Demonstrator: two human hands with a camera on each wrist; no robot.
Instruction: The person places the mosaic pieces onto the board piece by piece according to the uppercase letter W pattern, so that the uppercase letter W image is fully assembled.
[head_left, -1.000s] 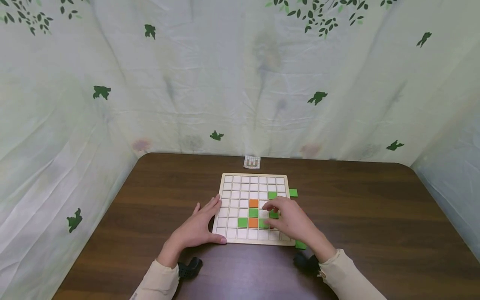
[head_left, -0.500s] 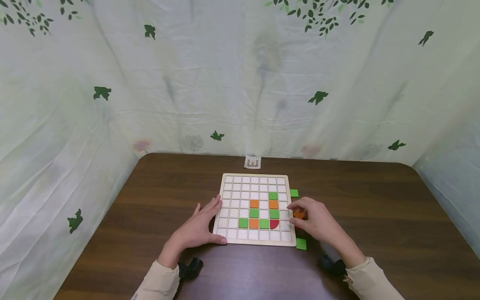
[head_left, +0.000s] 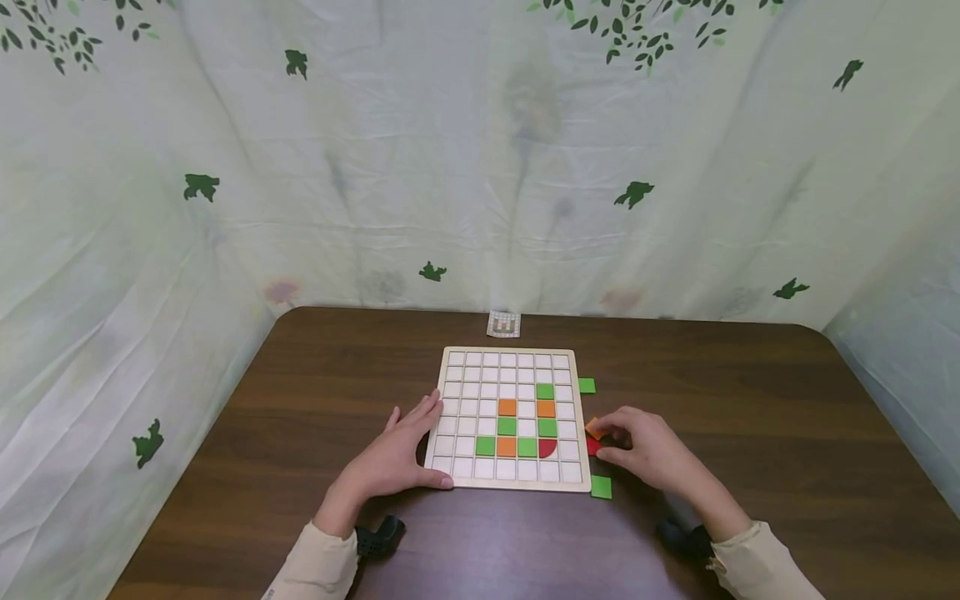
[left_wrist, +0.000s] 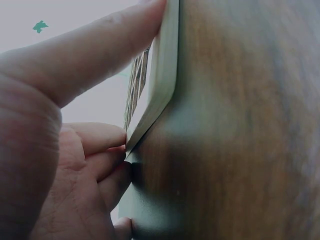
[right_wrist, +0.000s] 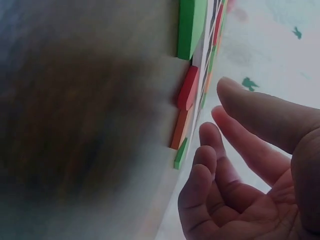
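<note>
Bracing the board point(head_left: 468, 407) at its left edge with the left hand point(head_left: 397, 446), with fingers stretched flat along the rim and the thumb laid straight at the near left corner. Keeping the right hand point(head_left: 652, 446) just off the board's right edge, low over the table point(head_left: 810, 433), with thumb and index finger parted, the other fingers loosely bent, and a gap showing between the tips in the right wrist view. Reaching with those tips to a red piece point(head_left: 593, 446) and an orange piece point(head_left: 593, 427), both lying on the table close by the right rim, side by side, the orange turned at an angle; hard to tell touching from nearly touching there. Sharing that side with a far green tile point(head_left: 587, 385) and a near green tile point(head_left: 602, 487), each just beside the rim. Bearing on the grid, from the middle rightward, green tiles point(head_left: 506, 426), orange tiles point(head_left: 507, 407) and a rounded red tile point(head_left: 547, 447). Stretching wide in brown wood to either side of both hands. Ending beyond the board at a pale curtain point(head_left: 412, 125), with a small card point(head_left: 504, 324) near that far edge.
</note>
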